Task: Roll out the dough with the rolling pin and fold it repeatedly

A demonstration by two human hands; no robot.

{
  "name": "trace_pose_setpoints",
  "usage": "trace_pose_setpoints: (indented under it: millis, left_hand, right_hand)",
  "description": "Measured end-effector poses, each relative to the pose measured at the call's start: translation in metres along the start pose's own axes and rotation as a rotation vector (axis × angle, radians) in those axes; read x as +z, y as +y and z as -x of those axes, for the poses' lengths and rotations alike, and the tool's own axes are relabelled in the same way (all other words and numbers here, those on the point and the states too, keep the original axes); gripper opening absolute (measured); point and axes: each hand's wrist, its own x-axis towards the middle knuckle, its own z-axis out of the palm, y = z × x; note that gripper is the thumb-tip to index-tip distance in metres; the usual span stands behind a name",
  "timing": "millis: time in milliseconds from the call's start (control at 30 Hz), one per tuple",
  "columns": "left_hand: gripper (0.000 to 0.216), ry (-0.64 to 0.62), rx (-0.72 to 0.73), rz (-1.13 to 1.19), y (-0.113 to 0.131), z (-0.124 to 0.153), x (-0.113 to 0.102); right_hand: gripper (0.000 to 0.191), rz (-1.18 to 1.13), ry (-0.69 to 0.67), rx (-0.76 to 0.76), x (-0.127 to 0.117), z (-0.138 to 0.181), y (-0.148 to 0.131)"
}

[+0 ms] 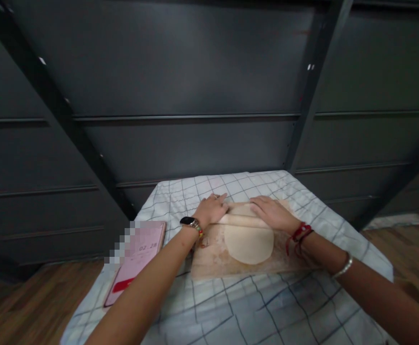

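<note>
1. Where the board [209, 262] lies on the checked cloth [231, 306], a round dough sheet [249, 243] is seen centred.
2. Rolling pin [241, 221] is laid across its far edge.
3. Left hand [212, 209] and right hand [272, 213] are pressed flat on the pin, unclenched.

Both bare arms reach forward from the lower edge of the view, the forearms converging toward the middle. The left grip [213, 209] lies palm down with its fingers straight and together, pointing forward and rightward, flat rather than curled. The right grip [272, 213] mirrors it close by, palm down and fingers stretched forward and leftward, the two sets of fingertips near but apart.
</note>
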Motion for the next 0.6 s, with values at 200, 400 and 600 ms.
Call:
trace_pose_setpoints:
  millis: [200,400,600]
  left_hand:
    - [0.047,0.03,-0.054,-0.057,-0.002,-0.022,0.0]
    - [0.045,-0.003,-0.065,-0.073,-0.003,-0.033,0.001]
    - [0.044,-0.027,-0.013,-0.013,-0.004,-0.024,0.002]
  right_hand:
    - [0.032,0.041,-0.059,0.028,0.001,-0.022,0.016]
    - [0.024,0.116,-0.086,0.061,0.0,-0.026,0.018]
    - [0.031,0.042,-0.065,-0.027,-0.004,-0.014,0.009]
